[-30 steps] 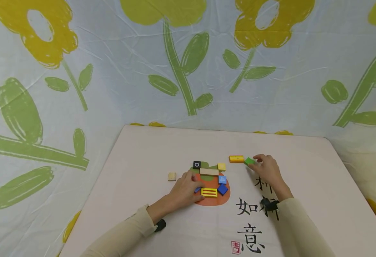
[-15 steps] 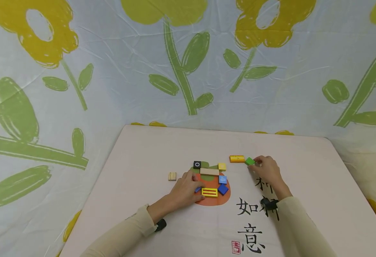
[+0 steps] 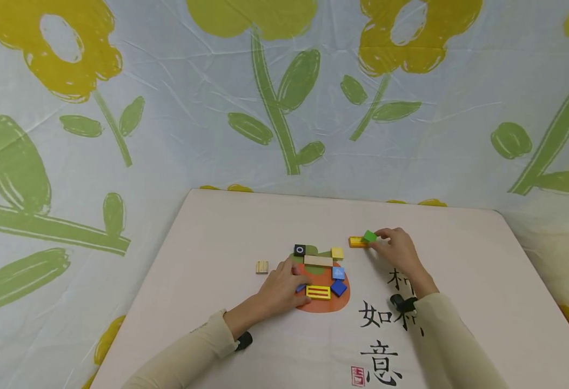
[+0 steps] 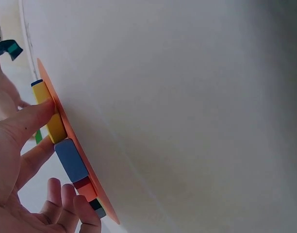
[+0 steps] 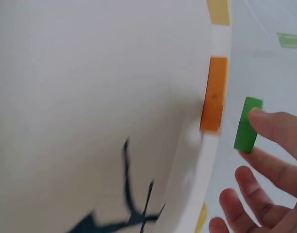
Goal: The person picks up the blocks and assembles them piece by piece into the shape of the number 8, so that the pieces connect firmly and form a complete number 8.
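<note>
A green block (image 3: 369, 236) is pinched between the thumb and a finger of my right hand (image 3: 398, 251). In the right wrist view this green block (image 5: 248, 124) is raised clear of the table, beside the orange-yellow block (image 5: 214, 94). My left hand (image 3: 279, 289) rests over the left part of an orange fruit-shaped mat (image 3: 325, 306). Its thumb and index finger pinch the left end of a yellow block with red stripes (image 3: 319, 292). Next to that, partly hidden by the fingers, is a blue block (image 4: 72, 160). Light-blue (image 3: 338, 273) and dark-blue (image 3: 339, 288) blocks lie to the right.
Along the mat's top are a black block with a white ring (image 3: 300, 250), a long plain wooden block (image 3: 318, 261) and a pale yellow block (image 3: 337, 253). A small striped wooden block (image 3: 262, 267) lies left. Black characters (image 3: 380, 363) mark the white table (image 3: 226, 227).
My right hand has lifted the green block off the table and moved it left, over the end of the orange-yellow block in the head view. My left hand stays put.
</note>
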Available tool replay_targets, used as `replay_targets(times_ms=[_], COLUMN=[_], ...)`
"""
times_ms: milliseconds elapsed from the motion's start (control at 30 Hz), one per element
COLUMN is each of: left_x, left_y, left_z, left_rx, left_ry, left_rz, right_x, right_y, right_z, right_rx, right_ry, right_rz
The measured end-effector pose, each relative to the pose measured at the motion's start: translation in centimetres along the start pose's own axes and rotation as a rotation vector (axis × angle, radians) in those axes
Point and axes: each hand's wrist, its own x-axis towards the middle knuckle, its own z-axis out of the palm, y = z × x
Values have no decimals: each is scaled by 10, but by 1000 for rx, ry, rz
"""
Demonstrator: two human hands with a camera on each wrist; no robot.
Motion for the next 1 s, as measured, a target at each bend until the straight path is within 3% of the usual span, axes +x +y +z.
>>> replay_targets(times_ms=[200,533,800,1000], left_x=[-1,-2,0,0], left_y=[-1,-2,-1,-1], left_z=[1,2,2,-1], left_rx=[-14,5,31,38], left_ry=[-6,9,-9,-12], left_rz=[-11,3,3,-10], right_x=[16,44,58,62], right_y=[-14,-29,-25,-20], right_z=[15,38,41,40], right_rx=[40,-27,-83,-65], right_ry=[-51,-149,-259,-316], right_rz=[-52,-211,-302,-317])
